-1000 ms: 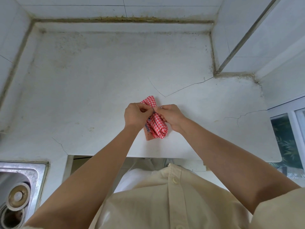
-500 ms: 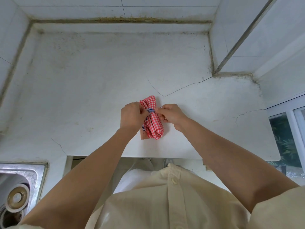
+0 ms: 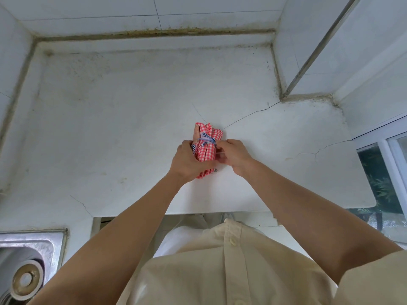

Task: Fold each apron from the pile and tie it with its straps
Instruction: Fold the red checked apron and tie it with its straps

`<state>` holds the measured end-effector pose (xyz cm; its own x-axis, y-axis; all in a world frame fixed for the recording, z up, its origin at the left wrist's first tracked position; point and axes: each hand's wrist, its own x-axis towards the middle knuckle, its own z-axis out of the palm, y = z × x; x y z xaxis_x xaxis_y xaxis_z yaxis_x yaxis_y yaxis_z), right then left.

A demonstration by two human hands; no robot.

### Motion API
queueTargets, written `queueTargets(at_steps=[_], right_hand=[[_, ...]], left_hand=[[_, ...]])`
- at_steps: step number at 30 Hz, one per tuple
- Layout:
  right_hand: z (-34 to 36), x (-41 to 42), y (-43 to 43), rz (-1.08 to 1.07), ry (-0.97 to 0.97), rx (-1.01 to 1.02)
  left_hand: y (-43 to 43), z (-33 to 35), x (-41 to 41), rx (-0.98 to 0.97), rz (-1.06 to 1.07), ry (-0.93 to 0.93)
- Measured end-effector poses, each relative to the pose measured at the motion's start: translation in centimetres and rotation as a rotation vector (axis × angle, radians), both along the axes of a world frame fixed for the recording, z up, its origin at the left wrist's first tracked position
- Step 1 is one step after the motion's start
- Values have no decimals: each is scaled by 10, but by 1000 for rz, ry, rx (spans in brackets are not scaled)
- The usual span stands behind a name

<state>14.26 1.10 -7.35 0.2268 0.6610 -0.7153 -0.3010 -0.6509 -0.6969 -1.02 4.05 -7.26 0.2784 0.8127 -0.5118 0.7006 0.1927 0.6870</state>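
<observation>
**Apron roll: soft, light, shape held by wrap tension only**

The apron [image 3: 206,150], in red-and-white check, is folded into a compact roll. It lies near the front middle of the surface [image 3: 132,128], with its far end sticking out beyond both grips. A blue-striped strap [image 3: 206,140] is wound across the roll towards that far end.

The left grip [image 3: 186,159] is curled round the roll's near half from the left. The right grip [image 3: 233,154] is closed in a pinch on the strap at the roll's right edge. The strap's free end cannot be made out.

Handling, as judged:
- The cloth is thin and light, with no stiffness. It is neither fragile nor slippery.
- The shape depends on the wrap and the enclosing grip, so the layers are expected to spring open if released before a knot is set.
- The roll is best taken round its middle, across the layers, not by an end or corner.
- The strap is best pinched close to the roll so that tension is not lost.

A sink [image 3: 28,249] is set into the surface at near left, well apart.
</observation>
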Motion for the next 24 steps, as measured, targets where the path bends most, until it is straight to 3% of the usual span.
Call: queueTargets(at_steps=[3, 7, 9, 12, 14, 16, 20, 24], right_hand=[[2, 4, 0, -10, -9, 91], [1, 19, -15, 265, -622, 371], [5, 31, -23, 424, -818, 452], [13, 43, -28, 685, -946, 413], [20, 50, -34, 748, -943, 378], [24, 62, -46, 666, -888, 361], [27, 90, -76, 272, -575, 265], [30, 122, -104, 129, -586, 317]], left_hand=[[16, 8, 5, 142, -109, 96], [38, 28, 4, -56, -5, -106], [48, 38, 9, -97, -134, -92], [54, 50, 22, -121, -449, 3], [54, 53, 35, -143, -521, 29], [50, 52, 52, -143, -462, -9], [33, 55, 88, -310, -6, -335], [-20, 58, 146, -412, 126, -444]])
